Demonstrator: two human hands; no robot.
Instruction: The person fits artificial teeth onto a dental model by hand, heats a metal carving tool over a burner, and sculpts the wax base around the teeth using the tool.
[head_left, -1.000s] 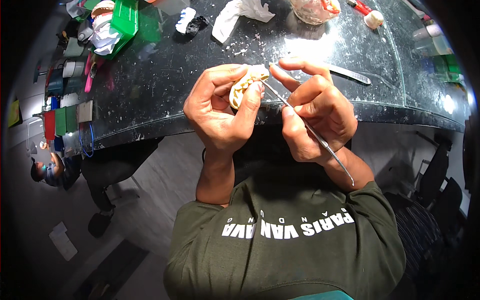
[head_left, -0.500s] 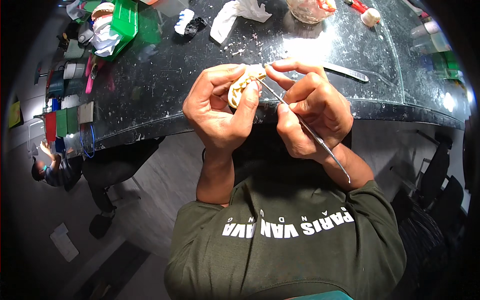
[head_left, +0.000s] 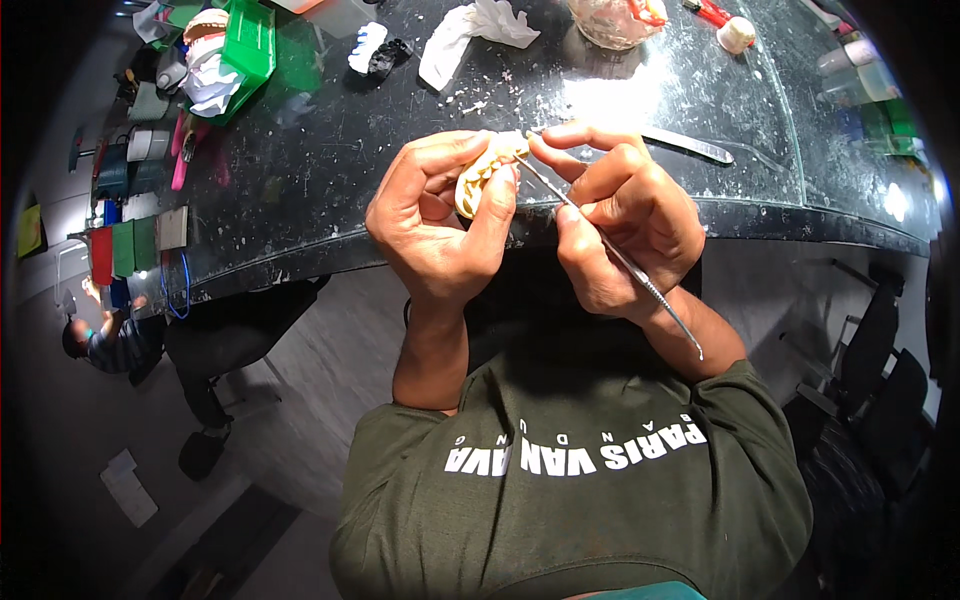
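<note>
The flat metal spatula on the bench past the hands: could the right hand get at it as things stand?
Probably not straight away. The flat metal spatula lies bare on the black bench just beyond the right hand, but that hand is pinching a thin metal pick against the tooth model.

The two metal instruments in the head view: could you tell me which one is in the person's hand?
The thin probe, pinched in the right hand and touching the denture model. The flat spatula lies untouched on the dark bench.

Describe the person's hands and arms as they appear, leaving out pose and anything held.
Both hands, left hand and right hand, are bare: no gloves, rings or watch visible. The forearms are bare too. Dark olive-green short sleeves of a T-shirt with white lettering cover the upper arms.
</note>
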